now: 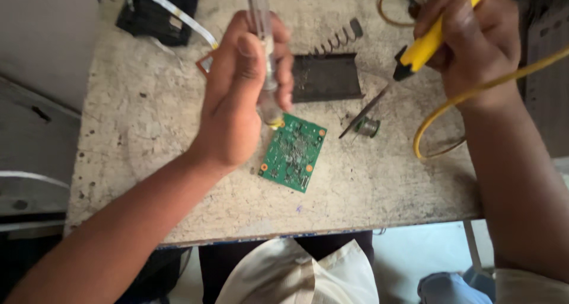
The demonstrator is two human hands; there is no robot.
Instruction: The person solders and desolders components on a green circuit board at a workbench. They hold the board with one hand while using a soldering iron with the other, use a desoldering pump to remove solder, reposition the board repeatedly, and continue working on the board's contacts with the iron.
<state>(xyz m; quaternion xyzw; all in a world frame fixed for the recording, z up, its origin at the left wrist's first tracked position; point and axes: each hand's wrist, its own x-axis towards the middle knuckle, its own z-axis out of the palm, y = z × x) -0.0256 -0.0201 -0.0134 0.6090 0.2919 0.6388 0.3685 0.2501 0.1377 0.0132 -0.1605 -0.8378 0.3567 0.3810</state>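
Left hand (237, 96): grip closed round a clear-handled tool (264, 55), nearly upright, tip just above the green circuit board (294, 152) on the table (148, 138). Tool looks light, stiff, smooth-sided; hold mid-handle. Board thin, likely fragile; take by edges. Right hand (474, 37): grip closed on yellow soldering iron (430, 43), raised, tip angled down-left toward the solder spool (370, 127). Forearms converge inward.

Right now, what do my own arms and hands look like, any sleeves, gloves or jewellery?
Both hands are bare: no gloves, and no rings, watch or bracelet show on the left hand or the right hand. The left forearm is uncovered along its whole visible length. The right forearm is bare too, down to a pale cream short sleeve edge at the bottom right corner.
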